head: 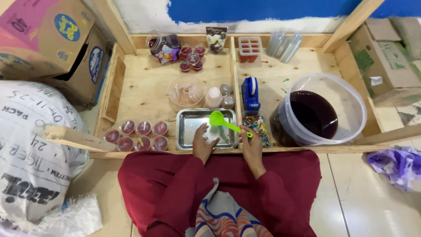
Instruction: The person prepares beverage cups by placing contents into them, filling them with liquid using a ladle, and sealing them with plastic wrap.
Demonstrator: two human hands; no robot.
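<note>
A small clear cup (pixel 213 133) is sitting in a shallow metal tray (pixel 186 127) at the near edge of a low wooden work table (pixel 149 87). The left hand (pixel 202 144) is closing around the cup from the near left side, fingers wrapped on its wall. The right hand (pixel 253 147) is pinching the handle end of a bright green ladle (pixel 222 123). The ladle's long axis is running from that hand, at the lower right, up and left to its bowl, which is hanging just over the cup's mouth. So the cup is lying to the left of the right hand and directly under the ladle bowl; the left hand is the nearer one.

Just right of the tray, a box of coloured sticks (pixel 258 127) is sitting beside the right hand, with a blue tape dispenser (pixel 250 93) behind it. Further right, a big clear tub (pixel 322 109) is holding dark red liquid. To the tray's left, six filled cups (pixel 137 135) with red contents are standing in two rows. Behind the tray are a clear bowl (pixel 186 91) and stacked empty cups (pixel 214 97). Cardboard boxes (pixel 48 44) are standing well off to the left.
</note>
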